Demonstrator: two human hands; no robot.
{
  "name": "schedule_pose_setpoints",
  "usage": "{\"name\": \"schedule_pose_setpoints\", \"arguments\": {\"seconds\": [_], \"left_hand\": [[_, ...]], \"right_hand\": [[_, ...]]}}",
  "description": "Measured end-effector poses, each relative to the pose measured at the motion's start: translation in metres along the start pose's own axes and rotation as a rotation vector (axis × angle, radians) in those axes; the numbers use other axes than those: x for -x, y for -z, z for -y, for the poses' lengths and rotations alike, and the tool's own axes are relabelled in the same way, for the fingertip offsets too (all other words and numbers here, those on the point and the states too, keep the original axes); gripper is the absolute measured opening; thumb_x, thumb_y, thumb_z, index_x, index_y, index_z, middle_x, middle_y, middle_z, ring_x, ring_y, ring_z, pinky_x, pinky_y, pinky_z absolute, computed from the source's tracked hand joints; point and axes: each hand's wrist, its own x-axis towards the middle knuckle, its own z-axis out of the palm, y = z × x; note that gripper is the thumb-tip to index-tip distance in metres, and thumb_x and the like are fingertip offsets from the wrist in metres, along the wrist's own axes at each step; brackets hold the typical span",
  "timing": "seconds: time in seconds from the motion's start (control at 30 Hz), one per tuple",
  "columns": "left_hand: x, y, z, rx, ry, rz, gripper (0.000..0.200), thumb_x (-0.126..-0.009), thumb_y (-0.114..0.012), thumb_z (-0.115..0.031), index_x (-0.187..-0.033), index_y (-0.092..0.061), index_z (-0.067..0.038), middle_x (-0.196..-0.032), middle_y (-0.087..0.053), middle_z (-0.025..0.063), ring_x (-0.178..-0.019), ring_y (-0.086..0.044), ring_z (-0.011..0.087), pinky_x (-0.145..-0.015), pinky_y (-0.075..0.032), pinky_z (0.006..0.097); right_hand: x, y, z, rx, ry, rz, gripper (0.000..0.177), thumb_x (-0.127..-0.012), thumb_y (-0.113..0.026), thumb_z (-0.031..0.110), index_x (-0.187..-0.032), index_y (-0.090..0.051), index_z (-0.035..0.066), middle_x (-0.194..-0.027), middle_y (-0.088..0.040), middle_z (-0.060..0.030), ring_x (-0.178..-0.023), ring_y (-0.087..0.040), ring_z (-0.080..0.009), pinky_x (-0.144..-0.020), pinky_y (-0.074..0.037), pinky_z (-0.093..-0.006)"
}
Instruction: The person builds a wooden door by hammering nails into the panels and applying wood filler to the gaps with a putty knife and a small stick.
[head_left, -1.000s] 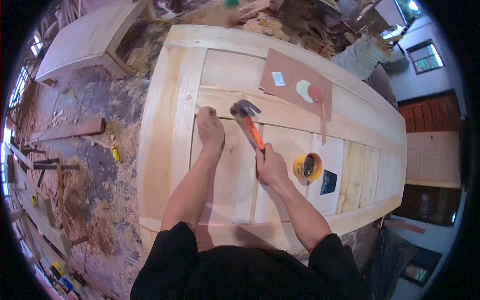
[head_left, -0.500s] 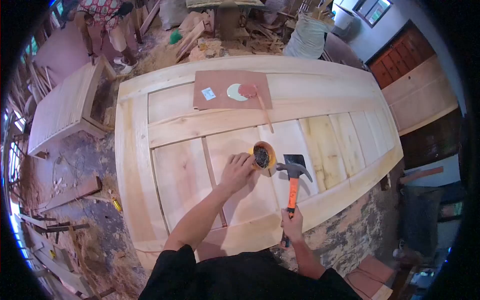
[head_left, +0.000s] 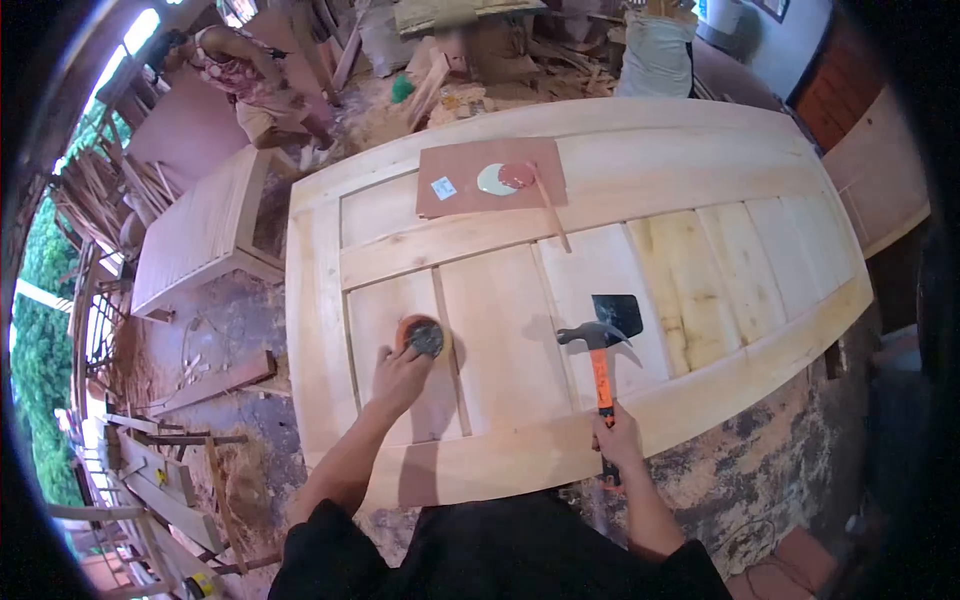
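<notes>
Round container (head_left: 424,336) shifted left since 0.5 s ago: was beside the hammer head, now at the thin batten (head_left: 452,350) on the left panel of the unfinished wooden door (head_left: 700,190). Left hand (head_left: 398,380) has fingers curled on the container's near side. Right hand (head_left: 618,440) is clenched on the lower handle of the claw hammer (head_left: 601,372), near the door's front edge. Hammer head sits just beside the black scraper (head_left: 620,311). Brown board (head_left: 460,165) lies at the far rail.

On the pale yellowish door (head_left: 700,195), an orange handle and dark grey head are shown by the hammer (head_left: 602,378); the tin (head_left: 423,336) is coloured orange-brown, the board (head_left: 470,190) reddish-brown, the scraper (head_left: 620,311) black.
</notes>
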Motion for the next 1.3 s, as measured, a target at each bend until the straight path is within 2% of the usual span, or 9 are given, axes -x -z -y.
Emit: {"name": "schedule_pose_setpoints", "arguments": {"seconds": [0.1,0.23,0.4,0.47,0.73,0.97,1.13,1.2,1.3], "left_hand": [[0.028,0.014,0.030,0.234,0.100,0.119,0.016,-0.096,-0.058,-0.017,-0.092,-0.070,-0.008,-0.096,-0.071,0.0127,-0.087,-0.068,0.0349,-0.084,-0.048,0.0466],[0.018,0.015,0.044,0.390,0.308,0.002,0.023,-0.097,-0.058,-0.020,-0.101,-0.071,-0.001,-0.093,-0.070,0.0241,-0.092,-0.067,0.0427,-0.083,-0.053,0.0492],[0.020,0.009,0.077,0.306,0.215,0.174,0.026,-0.087,-0.064,-0.013,-0.111,-0.069,-0.004,-0.104,-0.069,0.0223,-0.095,-0.067,0.0431,-0.087,-0.054,0.0505],[0.024,0.011,0.059,0.188,0.247,0.191,0.020,-0.087,-0.063,-0.012,-0.106,-0.066,-0.005,-0.101,-0.071,0.0196,-0.091,-0.069,0.0411,-0.080,-0.056,0.0507],[0.031,-0.012,0.068,0.325,0.226,-0.007,0.010,-0.089,-0.062,-0.009,-0.090,-0.068,-0.002,-0.092,-0.071,0.0224,-0.087,-0.069,0.0417,-0.077,-0.055,0.0512],[0.035,-0.007,0.051,0.375,0.343,-0.211,0.014,-0.088,-0.067,-0.009,-0.099,-0.072,-0.002,-0.092,-0.072,0.0205,-0.088,-0.069,0.0406,-0.080,-0.054,0.0480],[0.061,-0.003,-0.048,0.682,0.516,-0.610,0.018,-0.089,-0.070,-0.011,-0.103,-0.072,0.000,-0.088,-0.072,0.0158,-0.081,-0.070,0.0248,-0.075,-0.054,0.0375],[0.083,-0.038,-0.100,0.783,0.597,-0.430,0.018,-0.090,-0.068,-0.011,-0.104,-0.072,-0.001,-0.093,-0.073,0.0166,-0.082,-0.070,0.0227,-0.074,-0.053,0.0367],[0.121,-0.062,-0.171,0.760,0.400,-0.299,0.016,-0.090,-0.067,-0.009,-0.104,-0.071,-0.002,-0.091,-0.071,0.0162,-0.085,-0.069,0.0305,-0.077,-0.053,0.0408]], "right_hand": [[0.001,-0.002,-0.002,-0.027,0.103,-0.007,0.014,-0.097,-0.063,0.012,-0.104,-0.061,0.000,-0.063,-0.059,-0.0027,-0.049,-0.058,-0.0110,-0.046,-0.049,-0.0293],[-0.003,-0.004,-0.004,-0.026,0.085,-0.003,0.013,-0.097,-0.063,0.012,-0.101,-0.060,0.000,-0.061,-0.057,-0.0025,-0.047,-0.057,-0.0117,-0.044,-0.047,-0.0298],[-0.007,-0.005,-0.014,0.047,0.075,-0.040,0.019,-0.096,-0.065,0.016,-0.106,-0.061,0.000,-0.064,-0.059,-0.0044,-0.047,-0.058,-0.0141,-0.047,-0.050,-0.0319],[-0.002,-0.006,-0.003,0.014,0.081,-0.021,0.016,-0.097,-0.064,0.014,-0.103,-0.060,0.000,-0.064,-0.059,-0.0042,-0.048,-0.058,-0.0129,-0.046,-0.049,-0.0310],[-0.002,-0.012,-0.012,-0.095,0.115,-0.054,0.012,-0.098,-0.062,0.014,-0.099,-0.058,0.002,-0.060,-0.054,-0.0017,-0.045,-0.055,-0.0115,-0.042,-0.046,-0.0289],[-0.002,-0.007,-0.024,-0.137,0.148,-0.008,0.014,-0.100,-0.062,0.016,-0.095,-0.055,0.005,-0.062,-0.052,-0.0005,-0.045,-0.053,-0.0107,-0.041,-0.045,-0.0282],[-0.004,0.000,-0.035,-0.189,0.137,0.104,0.013,-0.101,-0.061,0.017,-0.097,-0.054,0.007,-0.065,-0.054,-0.0002,-0.048,-0.054,-0.0110,-0.042,-0.045,-0.0282],[-0.005,0.008,-0.042,-0.218,0.129,0.146,0.013,-0.101,-0.060,0.018,-0.097,-0.053,0.008,-0.066,-0.054,-0.0002,-0.049,-0.054,-0.0112,-0.043,-0.045,-0.0282],[0.007,0.020,-0.047,-0.208,0.059,0.166,0.016,-0.102,-0.058,0.021,-0.096,-0.052,0.008,-0.067,-0.054,-0.0005,-0.049,-0.054,-0.0118,-0.045,-0.046,-0.0291]]}}
